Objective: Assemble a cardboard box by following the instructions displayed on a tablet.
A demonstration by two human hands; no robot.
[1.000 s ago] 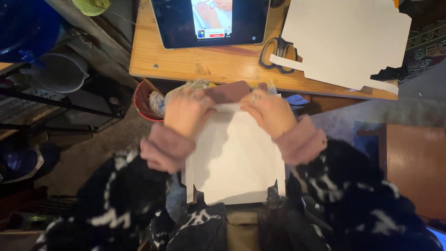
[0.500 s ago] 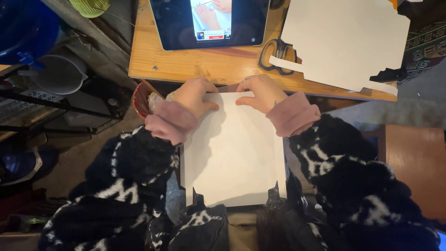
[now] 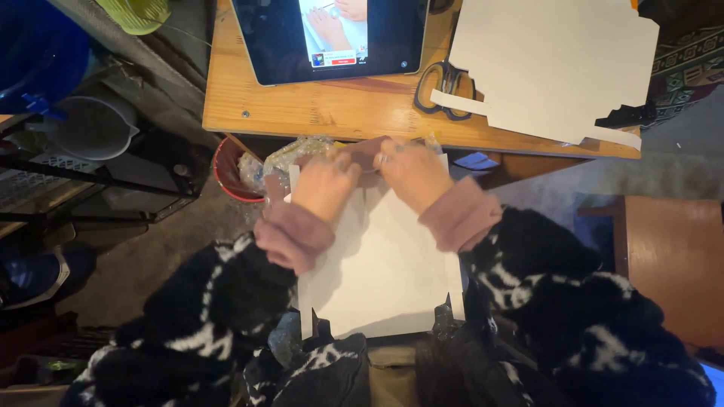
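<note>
You hold a white sheet of card (image 3: 385,271) on your lap, just near the wooden worktop (image 3: 339,113), and both your hands are on its far edge. Your left hand (image 3: 326,185) lies on the far left part of the card with the fingers bent over the edge, so the grip is closed on the card there. Your right hand (image 3: 413,175) lies just beside it on the far right part, also pressing and grasping the card edge; a ring is on one finger. The two hands almost touch each other in the middle, and the picture is a little blurred there, so you cannot see the fingertips well. The near edge of the card has small cut notches at both corners and it rests between your dark patterned sleeves. On the worktop, far from your hands, a tablet (image 3: 332,38) stands at the left with a lit screen, a pair of dark scissors (image 3: 441,87) lies in the middle, and a second big white cut card (image 3: 554,68) lies at the right, partly over the scissors. Below the near left edge of the worktop a red bin (image 3: 230,169) with crumpled clear plastic is on the floor, just left of your left hand. A grey jug (image 3: 94,128) sits further left.
</note>
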